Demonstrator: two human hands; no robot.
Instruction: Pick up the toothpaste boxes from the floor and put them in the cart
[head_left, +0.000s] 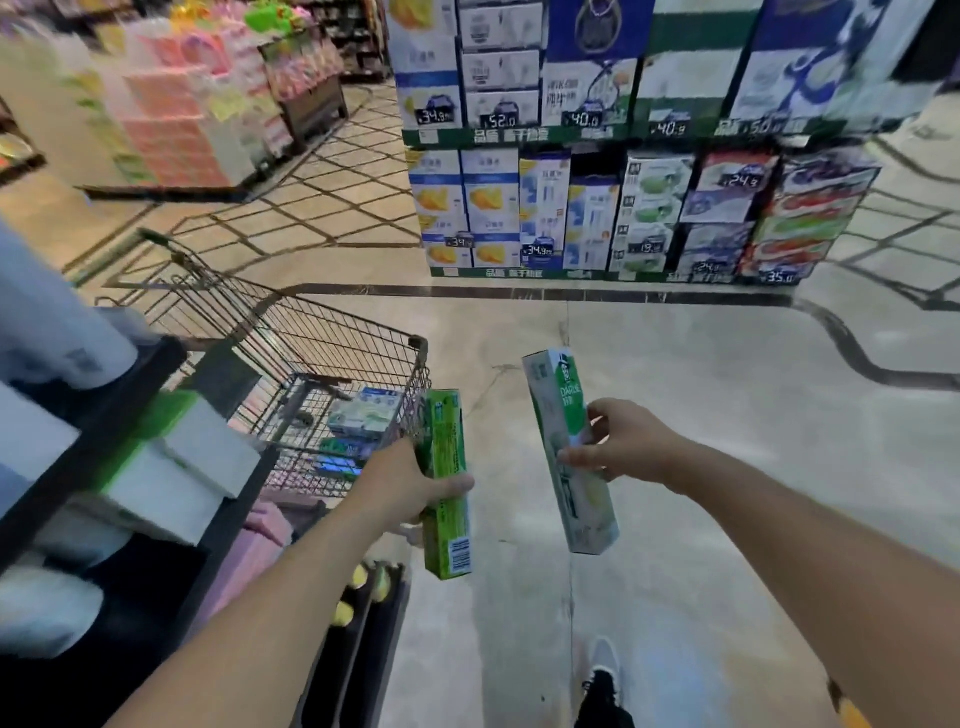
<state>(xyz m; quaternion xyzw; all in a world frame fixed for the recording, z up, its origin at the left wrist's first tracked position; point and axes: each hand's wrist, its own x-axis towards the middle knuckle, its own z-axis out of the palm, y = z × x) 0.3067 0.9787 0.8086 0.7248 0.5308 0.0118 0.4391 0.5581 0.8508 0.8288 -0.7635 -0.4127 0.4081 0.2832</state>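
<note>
Both bare forearms reached forward and down from the lower edge of the view. The left hand (410, 486) was curled, thumb lying across the front of what it gripped. The right hand (623, 444) pinched between thumb and fingers, wrist bent inward.

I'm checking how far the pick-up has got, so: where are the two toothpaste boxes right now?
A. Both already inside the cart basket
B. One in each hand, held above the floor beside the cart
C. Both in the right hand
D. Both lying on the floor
B: the left hand grips the green toothpaste box next to the cart, and the right hand holds the white-and-green toothpaste box over the floor.
</note>
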